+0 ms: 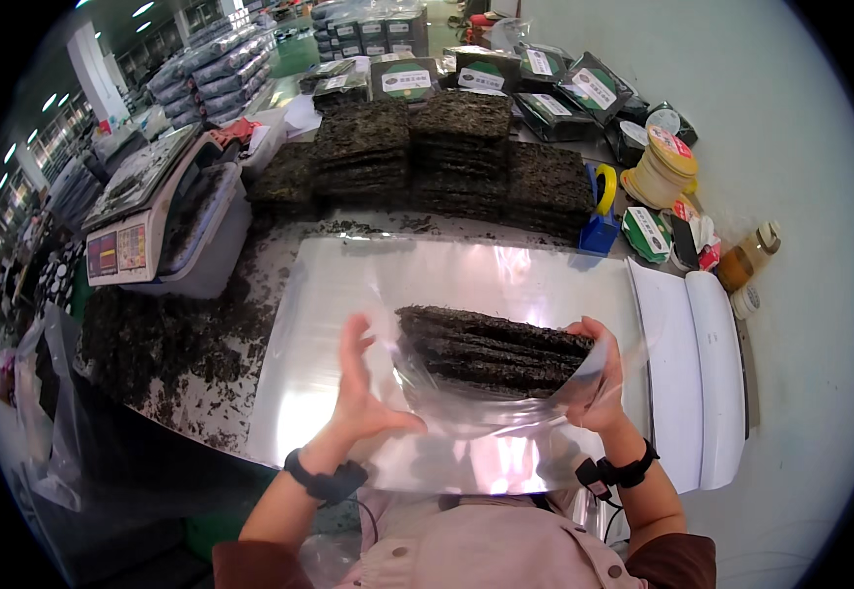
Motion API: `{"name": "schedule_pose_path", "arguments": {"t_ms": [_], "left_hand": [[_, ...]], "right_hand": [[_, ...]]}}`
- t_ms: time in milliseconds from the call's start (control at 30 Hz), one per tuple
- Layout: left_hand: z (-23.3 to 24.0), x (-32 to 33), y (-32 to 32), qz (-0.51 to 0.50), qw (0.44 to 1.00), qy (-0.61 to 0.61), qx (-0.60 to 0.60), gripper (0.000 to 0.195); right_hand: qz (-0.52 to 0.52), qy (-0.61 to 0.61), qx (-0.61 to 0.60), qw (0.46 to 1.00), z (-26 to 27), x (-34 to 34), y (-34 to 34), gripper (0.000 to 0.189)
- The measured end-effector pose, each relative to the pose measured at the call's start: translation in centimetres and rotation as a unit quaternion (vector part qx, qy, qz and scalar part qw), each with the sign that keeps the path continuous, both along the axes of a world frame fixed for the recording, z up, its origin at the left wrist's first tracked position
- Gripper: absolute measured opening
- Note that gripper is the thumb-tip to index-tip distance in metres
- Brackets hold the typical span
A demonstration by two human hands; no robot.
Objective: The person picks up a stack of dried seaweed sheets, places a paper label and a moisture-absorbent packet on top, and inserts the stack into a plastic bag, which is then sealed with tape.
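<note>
A stack of dark dried seaweed sheets lies tilted inside a clear plastic film or bag, above a pile of clear plastic sheeting on the table. My right hand grips the right end of the stack through the plastic. To the left of the stack is my left hand, its fingers and thumb spread apart, holding nothing. Both wrists wear black bands. Behind the sheeting stand blocks of the same dark sheets.
On the left, a weighing scale stands by a plastic tub, with loose dark flakes in front. At right are a blue tape dispenser, a spool, a bottle and rolled white paper beside the wall.
</note>
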State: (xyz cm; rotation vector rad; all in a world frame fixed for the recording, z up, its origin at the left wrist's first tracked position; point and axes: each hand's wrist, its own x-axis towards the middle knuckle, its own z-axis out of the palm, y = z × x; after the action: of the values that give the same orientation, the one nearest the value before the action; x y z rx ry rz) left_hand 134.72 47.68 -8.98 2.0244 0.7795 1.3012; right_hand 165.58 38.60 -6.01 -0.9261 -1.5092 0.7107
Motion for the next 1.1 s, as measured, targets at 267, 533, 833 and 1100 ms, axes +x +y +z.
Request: {"name": "schedule_pose_path", "arguments": {"t_ms": [267, 533, 833, 1100], "left_hand": [[1.7, 4.3, 0.6, -0.081, 0.989, 0.043, -0.115, 0.137], [1.7, 3.9, 0.2, -0.052, 0.994, 0.048, -0.082, 0.132], [3.3, 3.4, 0.8, -0.130, 0.963, -0.063, -0.227, 0.140], [2.6, 3.4, -0.9, -0.078, 0.995, -0.020, -0.067, 0.119]], "right_hand": [[-0.158, -0.077, 0.166, 0.970, 8.7, -1.1, 0.3, 0.108], [-0.109, -0.342, 0.207, 0.910, 15.4, 0.6, 0.6, 0.047], [-0.053, -0.014, -0.038, 0.998, -0.8, 0.7, 2.0, 0.124], [-0.058, 0.032, -0.024, 0.998, -1.6, -1.5, -0.3, 0.099]]}}
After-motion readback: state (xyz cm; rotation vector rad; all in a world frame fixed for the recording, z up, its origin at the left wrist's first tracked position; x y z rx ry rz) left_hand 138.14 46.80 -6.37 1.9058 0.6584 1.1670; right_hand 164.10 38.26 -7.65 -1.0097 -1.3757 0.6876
